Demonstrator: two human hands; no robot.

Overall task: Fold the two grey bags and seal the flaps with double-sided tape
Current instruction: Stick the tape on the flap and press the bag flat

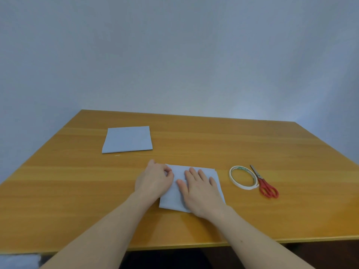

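Near bag (pixel 194 183): folded flat at the front middle of the table (pixel 58 200), under both hands.
Far bag (pixel 127 139): folded into a neat square, alone toward the back left, well apart from the hands. Sealed or not, impossible to tell from here.
Right hand (pixel 200 193): palm down, fingers straight and spread, pressing flat on the near bag. Holding the fold down, by the look of it.
Left hand (pixel 155 177): at the near bag's left edge, fingers curled in, thumb and forefinger tips meeting at the corner. Pinching the bag's edge or something small there, seemingly; too fine to make out which.
Tape (pixel 243 177): white roll lying flat, right of the near bag, near but not touching it. Loose end appears to trail at its front right.
Scissors (pixel 265 184): red handles, closed, just beside the tape on its right, blades pointing away.
Step in hand: probably working the flap on the near bag, either creasing it or fiddling with a strip at the left edge.
Progress: looks past halfway, with one bag set aside and the second already folded.
Next move calls for: steady downward pressure from the right hand so the fold stays put, and a clean press along the flap's whole edge.
Watch for: the fold springing open if the right hand lifts too soon, and a crooked flap once the adhesive grabs.
Reach: tape and scissors both handy on the right, if another strip is needed.
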